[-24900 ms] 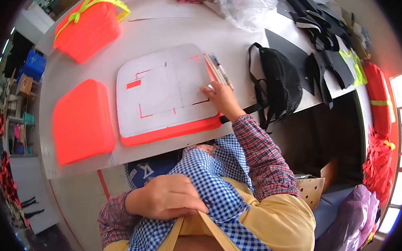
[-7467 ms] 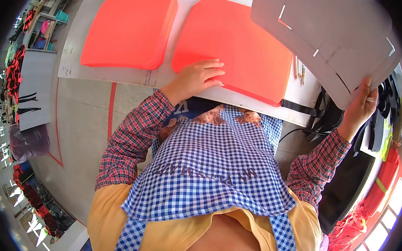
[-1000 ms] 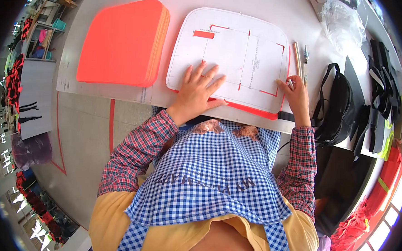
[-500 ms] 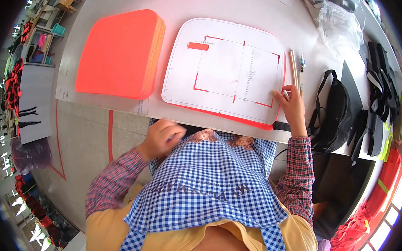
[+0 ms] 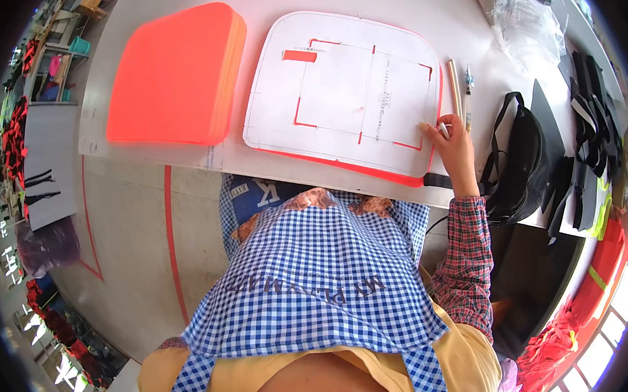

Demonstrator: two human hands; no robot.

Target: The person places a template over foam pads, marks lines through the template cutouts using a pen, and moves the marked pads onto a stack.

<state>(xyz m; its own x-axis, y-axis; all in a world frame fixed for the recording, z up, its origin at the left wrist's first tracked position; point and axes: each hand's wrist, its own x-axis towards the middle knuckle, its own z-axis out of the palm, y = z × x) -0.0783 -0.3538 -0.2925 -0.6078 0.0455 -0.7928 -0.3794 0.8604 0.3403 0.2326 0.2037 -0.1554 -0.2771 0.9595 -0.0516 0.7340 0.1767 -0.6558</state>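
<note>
My right hand [image 5: 458, 152] rests at the right edge of a white template sheet [image 5: 334, 90], its fingers closed around a slim white stick [image 5: 443, 130] whose kind I cannot make out. The thumb touches the sheet. Cut slots in the template show red at several corners and in one small rectangle. Beneath it lies a red panel [image 5: 400, 178], showing along the bottom and right edges. To the left stands a stack of orange-red panels [image 5: 171, 75] of similar shape. My left hand is out of view.
Right of the template lie a gold-coloured rod [image 5: 454, 88] and a pen [image 5: 469, 83]. Farther right are a black pouch [image 5: 521, 164], black straps [image 5: 591, 118] and clear plastic bags [image 5: 525, 29]. The grey table's front edge [image 5: 293, 179] runs before my apron.
My left hand, earlier raised near the table's front edge, has dropped out of sight. The view has shifted slightly. My right hand stays at the template's right edge.
</note>
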